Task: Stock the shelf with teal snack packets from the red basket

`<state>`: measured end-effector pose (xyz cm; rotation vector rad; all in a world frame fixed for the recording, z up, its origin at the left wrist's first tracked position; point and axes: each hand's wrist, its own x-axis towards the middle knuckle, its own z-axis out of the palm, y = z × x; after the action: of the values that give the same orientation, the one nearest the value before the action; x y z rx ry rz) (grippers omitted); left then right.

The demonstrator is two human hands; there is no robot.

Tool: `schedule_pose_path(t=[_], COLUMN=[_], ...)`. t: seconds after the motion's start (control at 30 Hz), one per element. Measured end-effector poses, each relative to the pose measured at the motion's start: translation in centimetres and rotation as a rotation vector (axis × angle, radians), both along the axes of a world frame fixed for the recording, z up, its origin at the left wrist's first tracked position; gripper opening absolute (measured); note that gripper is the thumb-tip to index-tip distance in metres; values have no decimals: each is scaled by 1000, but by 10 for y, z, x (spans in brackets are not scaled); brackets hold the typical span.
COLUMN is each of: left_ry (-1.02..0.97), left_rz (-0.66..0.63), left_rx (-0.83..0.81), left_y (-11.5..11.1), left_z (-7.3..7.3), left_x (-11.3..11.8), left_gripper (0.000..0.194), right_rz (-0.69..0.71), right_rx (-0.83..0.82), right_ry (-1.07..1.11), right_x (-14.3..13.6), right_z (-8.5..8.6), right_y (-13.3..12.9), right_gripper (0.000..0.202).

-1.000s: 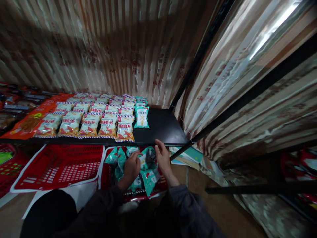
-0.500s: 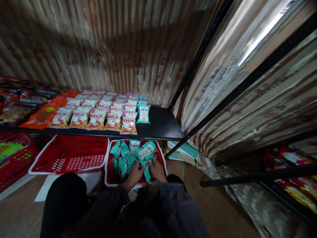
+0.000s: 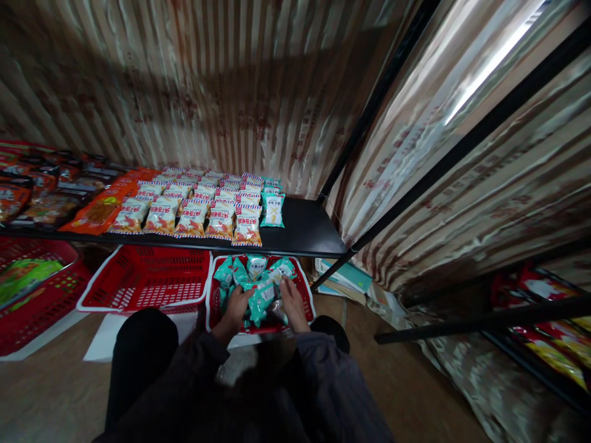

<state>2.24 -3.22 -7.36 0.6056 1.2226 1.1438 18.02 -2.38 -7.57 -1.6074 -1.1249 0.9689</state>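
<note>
**Head view: soft bag [image 3: 263,299] at the hands, below the shelf [image 3: 311,227]**

**Location.** The bag sits tilted over the basket [image 3: 309,289], below the shelf's front edge and on the wearer's side of it. Other teal bags [image 3: 257,266] lie loosely in the same basket.

**Fingers.** The left hand [image 3: 233,311] appears to grip the bag by its left edge. The right hand [image 3: 293,306] is at the opposite side, fingers extended and slightly bent; whether they press on the film cannot be told.

**Handling.** Judged by its puffed form, the bag should be light, soft and yielding. The glossy film is likely slippery, and the contents may be brittle. Preferred hold: an end seal, or both sides under light, spread fingers. Hard pressure at the middle is best avoided.

**Materials.**
- Basket: red plastic, perforated walls, smooth white rim. A second basket [image 3: 152,289] of like build stands below the shelf, farther left.
- Shelf: flat, black, faintly reflective. It carries pillow-shaped white bags [image 3: 191,215] with striped ends, in rows; a short file of teal packs [image 3: 273,210] to their right; and flat orange packs [image 3: 104,212] toward its left.
- Curtain [image 3: 221,92]: pleated, satin-like cloth behind the shelf.
- Post [image 3: 367,120]: straight, dark, slender, at the shelf's right rear corner.
</note>
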Motion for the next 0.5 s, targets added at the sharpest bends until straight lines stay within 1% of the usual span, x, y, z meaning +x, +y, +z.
schedule_pose_path(t=[0.03, 0.1, 0.17, 0.27, 0.37, 0.5], left_ry=[-55, -163, -267, -385, -416, -393], left_rz=[22, 51, 63, 68, 75, 103], left_rx=[-22, -63, -81, -48, -34, -49], left_y=[0, -2, -6, -12, -15, -14], left_z=[5, 15, 26, 38, 43, 43], left_x=[-4, -11, -15, -18, -21, -28], left_gripper=[30, 31, 32, 30, 28, 29], right_rz=[-50, -102, -104, -90, -52, -1], right_rx=[-5, -44, -102, -153, -133, -148], right_ry=[35, 160, 315, 503, 611, 622], right_x=[0, -1, -4, -10, -14, -13], right_z=[1, 4, 9, 19, 28, 32], right_y=[2, 5, 6, 5, 5, 7], right_gripper=[55, 54, 51, 45, 36, 31])
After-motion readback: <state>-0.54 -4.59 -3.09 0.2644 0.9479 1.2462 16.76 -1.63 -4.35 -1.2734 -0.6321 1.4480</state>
